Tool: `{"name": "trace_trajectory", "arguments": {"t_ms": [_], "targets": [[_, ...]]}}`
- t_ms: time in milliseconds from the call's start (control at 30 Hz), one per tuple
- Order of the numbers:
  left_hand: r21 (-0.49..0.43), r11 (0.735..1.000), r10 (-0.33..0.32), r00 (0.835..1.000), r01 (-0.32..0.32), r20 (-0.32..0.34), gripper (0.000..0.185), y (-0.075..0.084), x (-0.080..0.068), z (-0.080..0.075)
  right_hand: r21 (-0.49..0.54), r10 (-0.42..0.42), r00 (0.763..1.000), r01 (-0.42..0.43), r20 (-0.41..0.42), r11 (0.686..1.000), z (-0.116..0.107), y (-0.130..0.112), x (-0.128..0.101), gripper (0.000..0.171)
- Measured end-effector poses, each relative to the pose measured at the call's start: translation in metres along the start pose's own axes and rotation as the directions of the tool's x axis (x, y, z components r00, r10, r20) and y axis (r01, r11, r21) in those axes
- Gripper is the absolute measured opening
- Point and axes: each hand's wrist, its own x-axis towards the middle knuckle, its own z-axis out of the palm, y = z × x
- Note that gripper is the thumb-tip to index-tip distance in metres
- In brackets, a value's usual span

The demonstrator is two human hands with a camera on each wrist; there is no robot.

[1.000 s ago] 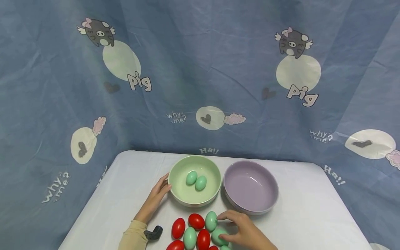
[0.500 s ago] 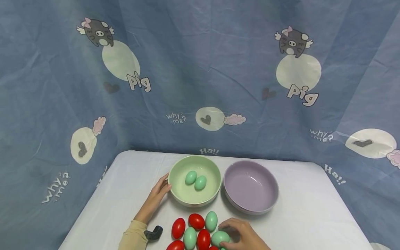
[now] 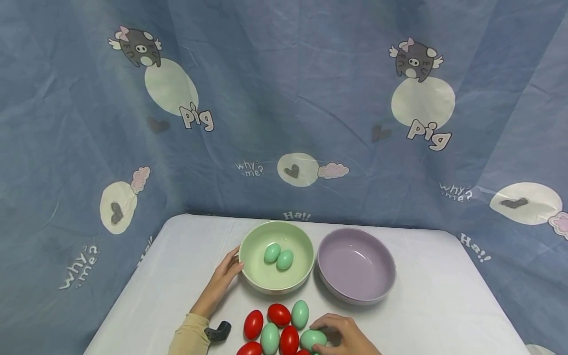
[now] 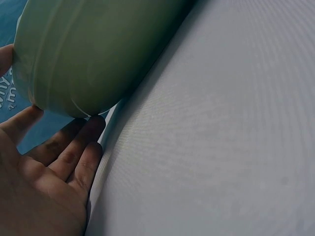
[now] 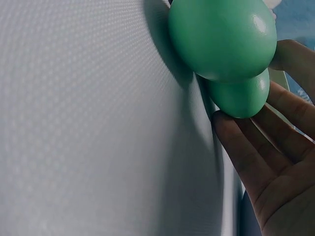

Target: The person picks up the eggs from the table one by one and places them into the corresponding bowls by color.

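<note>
- Change since 1.0 s ago: the right hand [image 3: 343, 337] has drawn back toward the bottom edge of the head view, off the upright green egg [image 3: 300, 314] it was touching, and now curls over the green egg [image 3: 312, 339] at lower centre. The left hand [image 3: 224, 276] has not moved.
- Right hand: fingers and thumb curl round the green egg; the wrist view shows fingertips [image 5: 231, 128] against its underside, with a 2nd green egg [image 5: 221, 37] just beside it at upper right of that frame.
- Left hand: fingers straight, resting against the outer wall of the green bowl [image 3: 248, 276] on its left side, with the thumb at the rim; the wrist view confirms spread fingers [image 4: 74, 147] under the bowl wall, clasping nothing.
- Green bowl: centre of the head view, holding 2 green eggs [image 3: 278, 256] that touch each other.
- Purple bowl [image 3: 386, 283]: just right of the green bowl, rims close together.
- Egg cluster below the bowls: red eggs [image 3: 278, 314] and green eggs packed together along the bottom edge.
- White table [image 3: 443, 305]: lower half of the frame; blue cartoon-print cloth [image 3: 284, 98] fills the upper half.
</note>
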Motion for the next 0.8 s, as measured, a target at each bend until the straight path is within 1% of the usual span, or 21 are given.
{"name": "trace_trajectory", "arguments": {"t_ms": [67, 167, 267, 400, 500, 567, 633, 700, 800], "targets": [[-0.011, 1.000, 0.003, 1.000, -0.003, 0.000, 0.057, 0.000, -0.001, -0.001, 0.009, -0.007, 1.000, 0.007, 0.000, 1.000, 0.000, 0.000, 0.000, 0.022], [-0.002, 1.000, 0.002, 1.000, -0.002, 0.005, 0.057, 0.000, -0.001, -0.001, 0.003, -0.014, 1.000, 0.014, -0.007, 1.000, 0.000, -0.001, 0.000, 0.022], [0.004, 1.000, -0.006, 1.000, 0.006, 0.001, 0.057, 0.001, -0.001, -0.001, 0.012, 0.003, 1.000, -0.003, -0.004, 1.000, 0.000, -0.002, 0.000, 0.023], [-0.004, 1.000, -0.017, 1.000, 0.017, -0.004, 0.057, 0.001, -0.002, -0.001, 0.048, 0.060, 0.998, -0.061, 0.021, 0.997, -0.002, -0.005, 0.001, 0.022], [-0.015, 1.000, -0.019, 1.000, 0.019, -0.002, 0.058, 0.001, -0.001, -0.001, 0.070, 0.127, 0.991, -0.130, 0.049, 0.989, -0.005, -0.009, 0.003, 0.022], [-0.018, 1.000, -0.018, 1.000, 0.018, -0.001, 0.058, 0.000, -0.001, -0.001, 0.066, 0.168, 0.984, -0.172, 0.063, 0.983, -0.007, -0.012, 0.004, 0.023], [-0.018, 1.000, -0.016, 1.000, 0.016, 0.000, 0.058, 0.000, -0.001, -0.001, 0.056, 0.191, 0.979, -0.195, 0.068, 0.979, -0.009, -0.015, 0.006, 0.024], [-0.016, 1.000, -0.016, 1.000, 0.016, 0.000, 0.058, 0.000, 0.000, -0.001, 0.032, 0.184, 0.981, -0.186, 0.059, 0.982, -0.012, -0.017, 0.008, 0.026], [-0.009, 1.000, -0.016, 1.000, 0.016, 0.000, 0.058, 0.000, 0.000, -0.001, 0.001, 0.131, 0.991, -0.131, 0.030, 0.991, -0.015, -0.019, 0.010, 0.026]]}}
